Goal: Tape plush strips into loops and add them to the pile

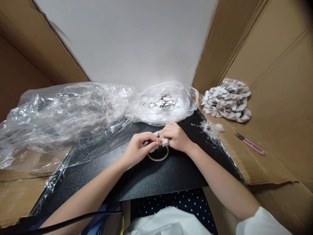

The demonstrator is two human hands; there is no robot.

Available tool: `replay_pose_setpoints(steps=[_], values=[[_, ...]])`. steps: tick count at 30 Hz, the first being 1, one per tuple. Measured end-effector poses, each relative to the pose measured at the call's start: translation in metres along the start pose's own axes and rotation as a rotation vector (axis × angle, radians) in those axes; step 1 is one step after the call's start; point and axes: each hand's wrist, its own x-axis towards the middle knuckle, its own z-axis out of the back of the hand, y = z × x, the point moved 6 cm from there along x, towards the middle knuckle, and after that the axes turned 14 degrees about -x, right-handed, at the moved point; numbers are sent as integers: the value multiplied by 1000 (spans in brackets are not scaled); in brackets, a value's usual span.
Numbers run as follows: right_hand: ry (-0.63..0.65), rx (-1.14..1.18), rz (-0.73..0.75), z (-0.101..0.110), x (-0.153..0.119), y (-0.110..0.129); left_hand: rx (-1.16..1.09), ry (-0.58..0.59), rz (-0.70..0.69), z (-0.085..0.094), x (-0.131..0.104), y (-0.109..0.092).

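Note:
My left hand [138,147] and my right hand [174,136] meet over a black tabletop [151,176], both pinching a fluffy beige strip [163,141] that wraps part of a thin ring [158,157]. The ring's bare lower arc hangs just below my fingers. My fingers are closed on the fluffy piece, and much of it is hidden under them.
A big clear plastic bag [61,120] with beige fluffy material lies at the left. A smaller bag [163,102] holds small metal parts. A stack of fluffy wrapped rings [228,101] with white tags, loose fluff [211,128] and pink thread snips [251,144] lie on cardboard at the right.

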Motion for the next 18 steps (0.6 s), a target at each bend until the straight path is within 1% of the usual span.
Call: replay_pose_setpoints(steps=[2, 5, 8, 10, 13, 14, 16, 18], values=[[-32, -20, 4, -1, -2, 0, -15, 2, 57, 0, 0, 2], [-60, -11, -32, -4, -5, -3, -89, -4, 133, 1, 0, 7], [-76, -6, -60, -7, -7, -3, -129, -6, 154, 0, -2, 10], [-95, -8, -97, -7, -6, -2, -97, -8, 119, -1, -2, 9], [-144, -9, -209, 1, -5, -6, -2, -10, 36, -2, -3, 4], [-141, -9, -244, 4, -5, -9, 32, -18, 4, -2, -4, 2], [-67, 0, -275, 9, -5, -12, 99, -50, -74, -1, -5, -4], [34, 69, -266, 14, -5, -15, 161, -79, -150, 0, -6, -10]])
